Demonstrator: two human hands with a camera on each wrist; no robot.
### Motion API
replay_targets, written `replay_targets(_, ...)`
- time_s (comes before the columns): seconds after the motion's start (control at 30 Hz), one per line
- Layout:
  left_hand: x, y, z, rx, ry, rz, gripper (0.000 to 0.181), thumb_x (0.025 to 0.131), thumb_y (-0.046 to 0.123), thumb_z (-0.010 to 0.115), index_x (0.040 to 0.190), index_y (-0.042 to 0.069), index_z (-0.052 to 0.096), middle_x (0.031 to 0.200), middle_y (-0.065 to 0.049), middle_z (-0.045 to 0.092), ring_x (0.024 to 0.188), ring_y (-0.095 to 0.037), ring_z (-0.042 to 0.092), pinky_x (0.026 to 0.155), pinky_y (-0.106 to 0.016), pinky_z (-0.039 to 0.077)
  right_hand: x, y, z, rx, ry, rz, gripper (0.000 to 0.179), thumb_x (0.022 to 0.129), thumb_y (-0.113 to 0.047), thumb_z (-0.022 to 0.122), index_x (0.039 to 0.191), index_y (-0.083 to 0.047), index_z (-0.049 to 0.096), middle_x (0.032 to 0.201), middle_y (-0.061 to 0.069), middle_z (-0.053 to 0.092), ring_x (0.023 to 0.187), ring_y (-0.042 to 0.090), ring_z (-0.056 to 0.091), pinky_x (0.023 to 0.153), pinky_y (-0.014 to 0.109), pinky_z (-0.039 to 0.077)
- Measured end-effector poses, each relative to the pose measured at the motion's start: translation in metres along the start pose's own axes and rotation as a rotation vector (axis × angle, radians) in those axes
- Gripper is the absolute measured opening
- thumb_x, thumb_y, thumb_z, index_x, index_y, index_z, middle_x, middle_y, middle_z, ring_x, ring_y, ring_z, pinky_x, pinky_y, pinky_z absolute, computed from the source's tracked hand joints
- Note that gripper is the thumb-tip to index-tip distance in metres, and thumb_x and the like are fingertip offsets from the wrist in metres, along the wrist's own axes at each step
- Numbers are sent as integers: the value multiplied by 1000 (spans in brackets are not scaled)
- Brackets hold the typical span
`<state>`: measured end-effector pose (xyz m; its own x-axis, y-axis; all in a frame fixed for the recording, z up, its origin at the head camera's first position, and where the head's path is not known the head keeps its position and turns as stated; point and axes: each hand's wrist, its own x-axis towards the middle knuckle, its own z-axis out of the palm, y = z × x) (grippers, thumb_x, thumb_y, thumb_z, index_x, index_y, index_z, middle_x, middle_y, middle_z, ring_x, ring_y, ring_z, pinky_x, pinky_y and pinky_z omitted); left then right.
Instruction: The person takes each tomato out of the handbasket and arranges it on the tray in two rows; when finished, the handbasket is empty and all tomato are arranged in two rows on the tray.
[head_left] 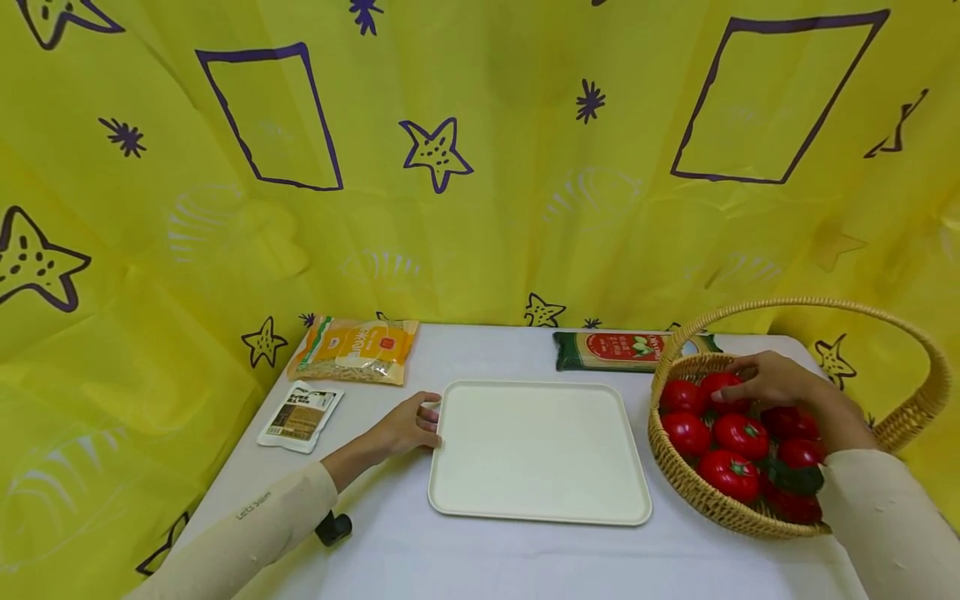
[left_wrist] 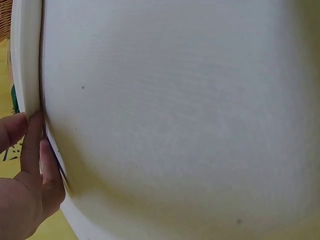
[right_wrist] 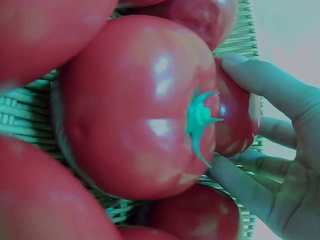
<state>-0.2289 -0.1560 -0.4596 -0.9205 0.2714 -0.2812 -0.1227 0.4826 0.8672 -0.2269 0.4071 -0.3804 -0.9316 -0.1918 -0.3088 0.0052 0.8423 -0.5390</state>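
At the table's middle lies a cream rectangular tray [head_left: 540,450]. My left hand [head_left: 412,423] pinches its left edge, and the left wrist view shows thumb and fingers on either side of the rim. On the right, a wicker basket [head_left: 686,479] with a tall handle holds several red tomatoes. My right hand [head_left: 780,387] reaches into its far side and grips a tomato [right_wrist: 234,117], thumb on one side and fingers on the other. A larger tomato [right_wrist: 135,110] with a green stem partly covers that one in the right wrist view.
At the back left lies an orange-and-clear food packet [head_left: 356,352], with a small white-and-brown pouch [head_left: 302,417] in front. A green-and-red packet [head_left: 607,352] lies behind the tray. A black object [head_left: 333,529] sits near my left forearm. A yellow patterned curtain [head_left: 495,225] hangs behind the table.
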Motion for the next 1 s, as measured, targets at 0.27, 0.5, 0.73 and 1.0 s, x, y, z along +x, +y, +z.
replay_targets(0.27, -1, 2, 1, -1, -11, 6, 70, 77, -11, 76, 140, -5, 45, 114, -15, 57, 97, -22, 58, 78, -33, 61, -7, 0, -2, 47, 26, -57, 69, 93, -25, 71, 132, 25, 43, 119, 42, 59, 95, 34, 70, 72, 38, 63)
replay_targets(0.5, -2, 2, 1, 9, -31, 15, 66, 79, -9, 75, 138, -10, 46, 115, -18, 57, 98, -23, 59, 79, -35, 61, -15, -3, -5, 60, 59, -90, 58, 95, -25, 70, 129, 17, 51, 112, 28, 66, 82, 20, 71, 69, 34, 62)
replay_targets(0.73, -2, 2, 1, 9, -32, 18, 64, 79, -10, 75, 137, -10, 47, 115, -19, 57, 98, -23, 59, 78, -35, 61, -20, -6, -7, 123, 64, -106, 56, 95, -22, 69, 131, 16, 50, 115, 26, 66, 85, 17, 71, 73, 36, 63)
replay_targets(1.0, -3, 2, 1, 24, -23, 16, 64, 78, -9, 75, 136, -9, 48, 114, -18, 57, 98, -23, 60, 78, -34, 61, -28, -10, -3, 193, 77, -161, 47, 96, -19, 67, 131, 9, 53, 116, 21, 65, 86, 11, 69, 74, 35, 63)
